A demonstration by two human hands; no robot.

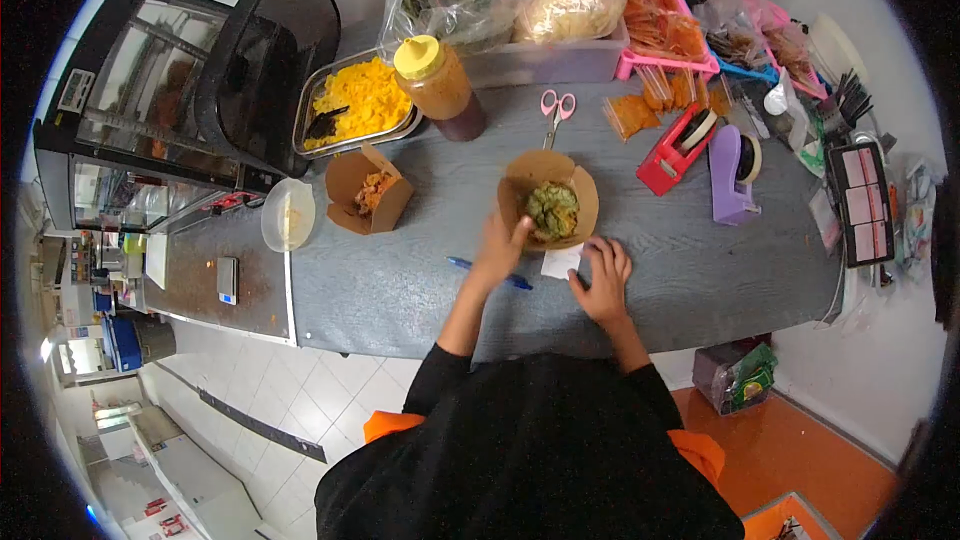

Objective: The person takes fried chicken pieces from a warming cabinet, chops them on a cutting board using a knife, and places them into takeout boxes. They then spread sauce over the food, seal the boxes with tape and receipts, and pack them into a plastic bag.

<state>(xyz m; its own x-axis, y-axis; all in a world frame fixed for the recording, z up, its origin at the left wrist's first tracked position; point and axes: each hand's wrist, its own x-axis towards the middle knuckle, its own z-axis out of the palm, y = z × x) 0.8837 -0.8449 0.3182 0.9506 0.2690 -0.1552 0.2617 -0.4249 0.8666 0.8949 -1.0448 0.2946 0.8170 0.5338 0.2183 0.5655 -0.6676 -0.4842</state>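
A brown cardboard food box (585,185) stands with its flaps up, holding green leafy food (552,210). My left hand (498,250) is at the box's near left side, thumb apart from the fingers; the fingers are slightly blurred, and I cannot tell whether they touch the box. Fingers spread, my right hand (604,280) rests on the table at the box's near right corner, beside a small white paper slip (562,261). Left of the slip lies a blue pen (490,273). Another cardboard box (345,180) with orange-brown food sits farther left.
Pink scissors (558,110) lie behind the box. A yellow-capped sauce bottle (440,90) and a metal tray (407,127) of yellow food stand at back left. Red (660,165) and purple (733,195) tape dispensers are at right. A clear bowl (285,215) is far left.
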